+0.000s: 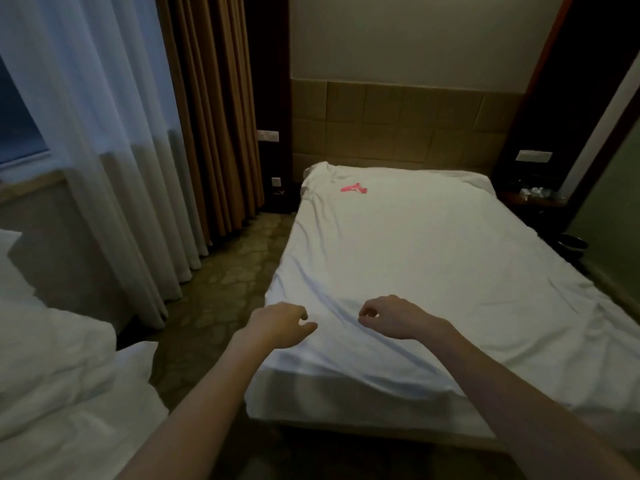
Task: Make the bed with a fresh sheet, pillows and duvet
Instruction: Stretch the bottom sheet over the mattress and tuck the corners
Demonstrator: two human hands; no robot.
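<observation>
The sheet is spread white over the whole bed, from the padded headboard at the far end to the near foot, where its edge hangs loose and untucked over the mattress side. It looks thin, soft and light, likely to slide and wrinkle at any pull; long creases already run across it from the near left corner. Pinching the hem at the near corners and drawing outward would be the soundest hold, since a grip in the middle would only bunch it. A heap of white bedding, perhaps the duvet, lies near left, bulkier and best lifted by its edges. The left hand and right hand hover with fingers loosely curled over the near left part of the sheet, gripping nothing. A small pink object rests far left on the sheet, and should come off first.
</observation>
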